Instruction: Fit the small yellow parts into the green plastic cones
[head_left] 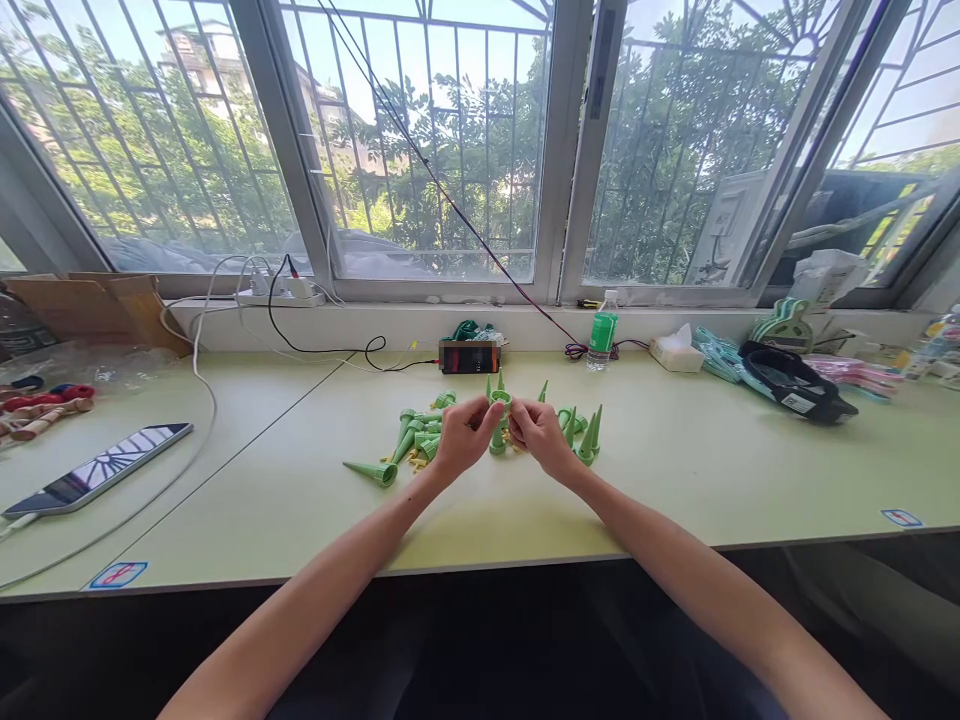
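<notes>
Both bare forearms reached in from the near edge of the desk (675, 500) and converged over its middle, the left hand (463, 436) and right hand (538, 434) raised just above the surface with wrists bent inward. Each grip was closed, fingertips pinched on one green cone (498, 428) held roughly upright between them. Just left lay a pile of cones (409, 440), just right some standing cones (587, 438), and farther back, under the window, a black box (470, 357) and a green bottle (602, 332).
</notes>
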